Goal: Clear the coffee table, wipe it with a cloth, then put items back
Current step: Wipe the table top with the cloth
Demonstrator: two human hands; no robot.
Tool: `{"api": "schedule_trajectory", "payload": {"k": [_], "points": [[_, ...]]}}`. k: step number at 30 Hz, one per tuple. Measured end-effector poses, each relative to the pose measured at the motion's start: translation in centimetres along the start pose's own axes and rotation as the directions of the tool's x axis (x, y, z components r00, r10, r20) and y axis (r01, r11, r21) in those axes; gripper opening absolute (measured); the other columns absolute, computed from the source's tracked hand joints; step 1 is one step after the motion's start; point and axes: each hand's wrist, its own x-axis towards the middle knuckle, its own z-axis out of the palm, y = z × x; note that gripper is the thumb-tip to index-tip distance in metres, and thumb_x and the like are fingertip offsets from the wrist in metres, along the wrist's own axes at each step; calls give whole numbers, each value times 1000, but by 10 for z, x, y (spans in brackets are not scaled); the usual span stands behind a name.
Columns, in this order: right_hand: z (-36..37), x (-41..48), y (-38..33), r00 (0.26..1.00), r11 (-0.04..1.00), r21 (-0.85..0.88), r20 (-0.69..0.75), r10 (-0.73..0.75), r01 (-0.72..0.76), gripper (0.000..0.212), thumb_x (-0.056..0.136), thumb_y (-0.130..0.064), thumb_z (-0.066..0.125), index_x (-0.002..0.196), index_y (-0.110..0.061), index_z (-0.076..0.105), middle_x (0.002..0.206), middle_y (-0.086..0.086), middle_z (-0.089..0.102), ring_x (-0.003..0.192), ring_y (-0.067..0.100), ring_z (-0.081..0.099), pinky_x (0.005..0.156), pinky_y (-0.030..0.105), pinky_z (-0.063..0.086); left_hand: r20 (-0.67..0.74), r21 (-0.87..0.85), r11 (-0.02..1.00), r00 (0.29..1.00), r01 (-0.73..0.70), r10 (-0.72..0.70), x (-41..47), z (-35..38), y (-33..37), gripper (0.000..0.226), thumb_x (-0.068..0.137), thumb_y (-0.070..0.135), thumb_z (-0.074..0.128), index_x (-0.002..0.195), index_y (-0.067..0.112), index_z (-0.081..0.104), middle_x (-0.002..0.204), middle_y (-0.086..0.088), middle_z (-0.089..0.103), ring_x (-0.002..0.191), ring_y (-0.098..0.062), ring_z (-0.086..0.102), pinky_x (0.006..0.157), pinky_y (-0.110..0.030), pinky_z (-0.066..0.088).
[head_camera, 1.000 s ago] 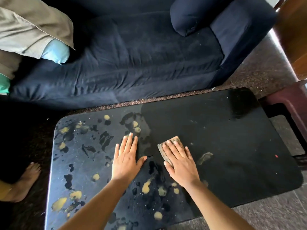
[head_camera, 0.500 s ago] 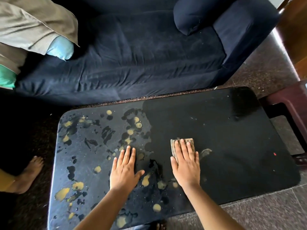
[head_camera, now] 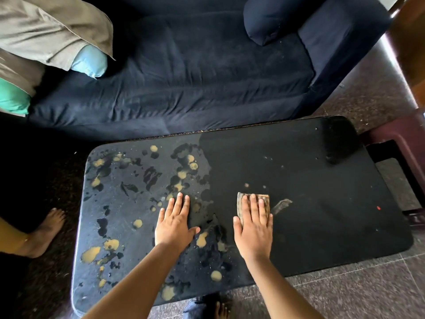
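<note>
The black coffee table fills the lower half of the head view. Its left half is worn, with yellowish patches. A small folded brown cloth lies near the table's middle, and my right hand presses flat on it, fingers covering most of it. My left hand rests flat on the patchy surface, fingers spread, holding nothing. A pale smear marks the top just right of the cloth. No other items stand on the table.
A dark blue sofa stands behind the table, with a round cushion at right and beige, blue and green pillows at left. Another person's bare foot is on the floor at left. A dark stool stands at right.
My right hand has slid the cloth to the right across the table top. My left hand has drawn slightly back toward me and stays flat.
</note>
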Motion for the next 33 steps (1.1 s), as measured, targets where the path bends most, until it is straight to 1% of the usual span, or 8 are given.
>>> {"api": "schedule_trajectory", "payload": {"k": [3,7,13,21,23,26,29,33], "points": [[6,-19,-32,985,984,45,-9,-174,175,62,90,-44,36,148,-26,26,154,-2,28,143,22,25,108,51,30,4,1,1000,1000,9,-9,0,0,3,94,91,54,49,151,21,-14,159,1,-18,147,-20,-11,119,-39,-2],[7,-24,-8,885,885,-27,47,-462,464,61,92,-47,37,149,-34,20,157,-11,19,145,12,15,113,48,28,10,15,1000,1000,17,-17,1,1,1,94,91,55,49,151,22,-15,159,2,-18,147,-20,-11,119,-40,-1],[1,-22,19,999,999,-20,18,-42,42,60,90,-44,31,147,-25,29,153,-3,30,142,19,23,107,51,35,18,32,999,1000,13,-13,0,1,1,93,92,56,46,150,21,-17,159,1,-19,147,-21,-12,119,-41,0],[9,-56,-10,924,925,-14,35,-380,380,62,89,-45,40,148,-31,25,156,-8,20,144,15,20,110,48,28,31,25,999,999,20,-21,0,2,1,92,92,56,46,150,24,-17,158,2,-20,147,-20,-12,120,-42,0],[6,-51,12,933,931,-58,38,-358,360,62,89,-45,39,148,-32,25,156,-10,19,144,13,19,109,49,30,37,29,999,999,17,-18,-1,3,0,91,92,56,45,150,23,-17,158,2,-21,147,-20,-13,120,-42,0],[2,-51,25,988,988,-40,44,-145,147,61,89,-43,34,148,-27,28,155,-6,26,142,17,20,106,50,34,40,29,999,999,17,-19,-1,4,0,90,93,55,44,149,23,-19,158,1,-22,147,-21,-14,119,-42,-1],[8,-65,2,998,998,20,15,-62,61,64,90,-43,32,150,-26,17,156,-3,23,143,18,16,111,49,28,37,30,999,999,17,-18,0,5,0,89,93,55,43,149,23,-19,158,2,-22,147,-20,-15,119,-42,-2],[15,-92,-15,942,943,27,32,-333,332,65,87,-42,40,149,-29,23,156,-6,20,145,16,16,111,45,19,30,35,999,999,24,-25,0,8,0,89,93,55,43,150,23,-18,158,1,-21,147,-20,-14,119,-42,-1]]}}
